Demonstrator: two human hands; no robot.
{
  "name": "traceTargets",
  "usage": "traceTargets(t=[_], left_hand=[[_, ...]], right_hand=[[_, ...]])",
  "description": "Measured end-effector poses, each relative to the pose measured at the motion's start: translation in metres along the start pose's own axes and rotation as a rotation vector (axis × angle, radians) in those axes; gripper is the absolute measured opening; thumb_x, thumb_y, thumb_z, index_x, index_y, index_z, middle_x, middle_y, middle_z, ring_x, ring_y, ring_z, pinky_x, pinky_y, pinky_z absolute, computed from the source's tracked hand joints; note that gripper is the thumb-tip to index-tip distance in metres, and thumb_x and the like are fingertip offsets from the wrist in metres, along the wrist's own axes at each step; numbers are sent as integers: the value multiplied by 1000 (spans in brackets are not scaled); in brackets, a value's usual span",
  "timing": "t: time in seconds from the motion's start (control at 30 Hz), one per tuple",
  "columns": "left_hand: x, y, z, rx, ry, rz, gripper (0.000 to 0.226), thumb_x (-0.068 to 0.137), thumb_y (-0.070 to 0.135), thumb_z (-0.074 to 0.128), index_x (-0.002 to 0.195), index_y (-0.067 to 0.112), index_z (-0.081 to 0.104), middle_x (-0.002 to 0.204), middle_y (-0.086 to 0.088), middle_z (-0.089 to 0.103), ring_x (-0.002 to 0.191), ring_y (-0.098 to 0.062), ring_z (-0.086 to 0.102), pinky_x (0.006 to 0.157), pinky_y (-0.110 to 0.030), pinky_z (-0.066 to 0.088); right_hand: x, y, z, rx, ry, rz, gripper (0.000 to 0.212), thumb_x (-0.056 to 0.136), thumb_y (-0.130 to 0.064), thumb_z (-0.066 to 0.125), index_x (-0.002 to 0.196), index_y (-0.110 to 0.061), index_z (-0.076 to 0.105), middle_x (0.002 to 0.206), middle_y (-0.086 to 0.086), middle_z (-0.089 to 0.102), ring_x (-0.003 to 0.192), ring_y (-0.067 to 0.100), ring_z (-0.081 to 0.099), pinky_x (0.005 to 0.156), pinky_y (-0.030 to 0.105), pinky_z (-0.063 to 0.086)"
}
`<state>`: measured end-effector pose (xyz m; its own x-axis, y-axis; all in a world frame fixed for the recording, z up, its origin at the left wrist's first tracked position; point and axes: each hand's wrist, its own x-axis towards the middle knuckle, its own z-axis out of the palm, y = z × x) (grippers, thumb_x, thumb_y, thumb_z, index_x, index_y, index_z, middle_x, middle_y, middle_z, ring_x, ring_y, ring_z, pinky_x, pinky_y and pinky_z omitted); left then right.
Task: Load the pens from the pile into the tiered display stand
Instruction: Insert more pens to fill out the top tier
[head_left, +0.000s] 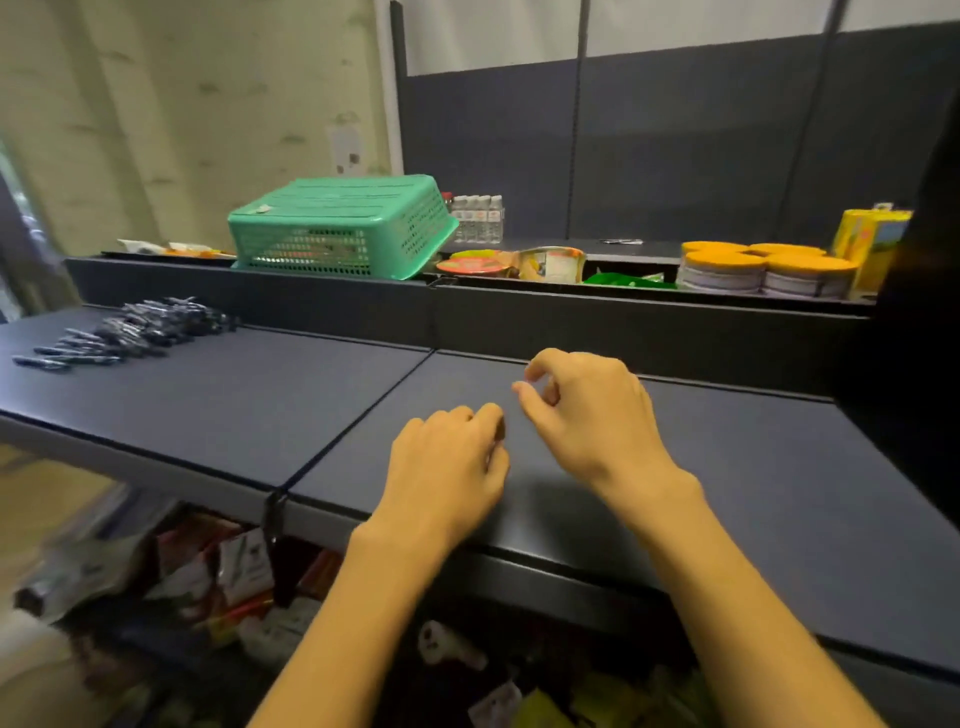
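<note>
We see both hands over the dark shelf top (218, 395). The left hand (447, 462) is curled into a loose fist; a small dark bit shows at its fingertips, too small to identify. The right hand (587, 410) is half curled, thumb and forefinger near each other, holding nothing we can make out. The pile of pens (130, 330) lies well apart at the far left. The green basket (343, 228) sits upside down behind it.

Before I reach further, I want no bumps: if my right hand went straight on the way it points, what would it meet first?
Probably the dark riser wall behind the shelf. The right hand points away and slightly left over bare shelf; depth is hard to judge.
</note>
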<state>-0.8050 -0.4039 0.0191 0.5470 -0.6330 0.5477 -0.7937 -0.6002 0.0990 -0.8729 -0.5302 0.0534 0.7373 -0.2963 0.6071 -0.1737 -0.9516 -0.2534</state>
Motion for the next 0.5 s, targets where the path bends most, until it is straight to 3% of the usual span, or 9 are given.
traceTargets(t=[0.23,0.5], left_hand=[[-48,-113,-19,14,-45,-23,15,94,33,43,102,23,52,92,2,58,85,-23,54,66,-31,27],[-48,-229,-31,-2,6,0,10,92,27,49,96,20,55,84,0,55,74,-23,51,61,-31,30]], right_hand=[[-8,-85,77,-7,-8,46,23,92,-35,59,105,-17,66,89,4,69,88,30,62,68,32,44],[12,-159,148,38,-19,72,17,88,-32,66,100,-20,66,79,-1,64,77,26,62,61,33,46]])
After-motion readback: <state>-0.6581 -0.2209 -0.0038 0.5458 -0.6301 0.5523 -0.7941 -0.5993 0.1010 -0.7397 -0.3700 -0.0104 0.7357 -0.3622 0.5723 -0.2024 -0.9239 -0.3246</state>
